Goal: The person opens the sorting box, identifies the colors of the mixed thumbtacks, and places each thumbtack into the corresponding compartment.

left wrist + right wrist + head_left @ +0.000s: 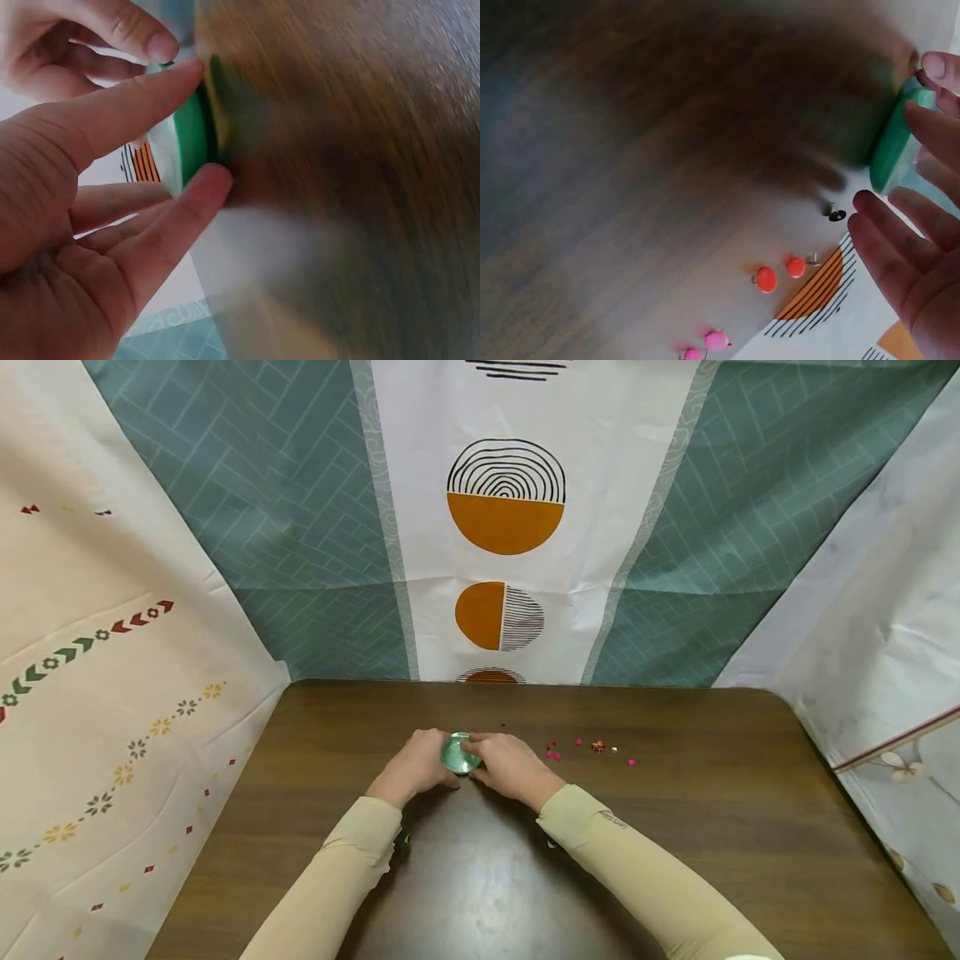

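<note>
A round, flat green case [454, 757] with a pale, see-through top sits on the brown table, between both hands. My left hand [420, 764] holds it from the left; in the left wrist view, thumb and fingers lie round its green rim [193, 135]. From the right, my right hand [512, 762] grips the same case, with its thumb by the green side [891, 154] in the right wrist view. Parts of the case are hidden behind the fingers. Right of the hands lie small pink studs [716, 340] and orange-red studs [766, 280], some showing short metal posts.
A small black stud [837, 215] lies close to the right fingers. Farther right on the table [720, 827] are a red cluster-shaped piece [597, 746], a small whitish piece [614, 749] and a lone pink stud [632, 762]. Patterned cloth [510, 410] hangs behind the table's far edge.
</note>
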{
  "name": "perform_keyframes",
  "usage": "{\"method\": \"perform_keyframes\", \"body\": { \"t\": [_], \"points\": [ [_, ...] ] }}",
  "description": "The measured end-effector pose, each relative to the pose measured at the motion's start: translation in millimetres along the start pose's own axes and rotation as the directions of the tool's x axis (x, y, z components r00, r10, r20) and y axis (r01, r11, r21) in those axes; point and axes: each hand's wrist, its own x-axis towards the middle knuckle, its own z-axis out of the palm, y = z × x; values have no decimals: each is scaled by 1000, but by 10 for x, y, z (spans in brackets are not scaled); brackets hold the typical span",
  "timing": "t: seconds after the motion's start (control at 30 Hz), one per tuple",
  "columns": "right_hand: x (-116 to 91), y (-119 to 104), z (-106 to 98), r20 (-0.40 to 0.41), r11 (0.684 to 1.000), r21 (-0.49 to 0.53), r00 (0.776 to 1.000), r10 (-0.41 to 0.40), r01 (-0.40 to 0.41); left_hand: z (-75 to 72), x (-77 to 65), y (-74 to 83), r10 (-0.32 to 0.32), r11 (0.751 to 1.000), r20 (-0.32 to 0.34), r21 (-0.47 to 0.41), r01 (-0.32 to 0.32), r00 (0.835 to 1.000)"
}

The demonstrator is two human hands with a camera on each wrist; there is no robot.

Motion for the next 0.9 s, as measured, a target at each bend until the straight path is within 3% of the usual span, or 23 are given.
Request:
{"method": "perform_keyframes", "body": {
  "t": [0.17,0.4,0.73,0.9],
  "points": [
    [23,15,24,-11,996,-62,998,-66,65,-15,34,-22,20,999,-21,31,-20,1000],
    [53,-2,41,-1,979,-154,991,-133,131,-11,59,-74,51,999,-2,-8,-51,999],
    [119,-77,-2,78,959,-249,989,-122,138,27,159,-131,124,992,-11,37,-123,992],
    [114,-96,-7,101,953,-267,988,-117,140,39,152,-136,100,995,0,9,-100,995]
  ]
}}
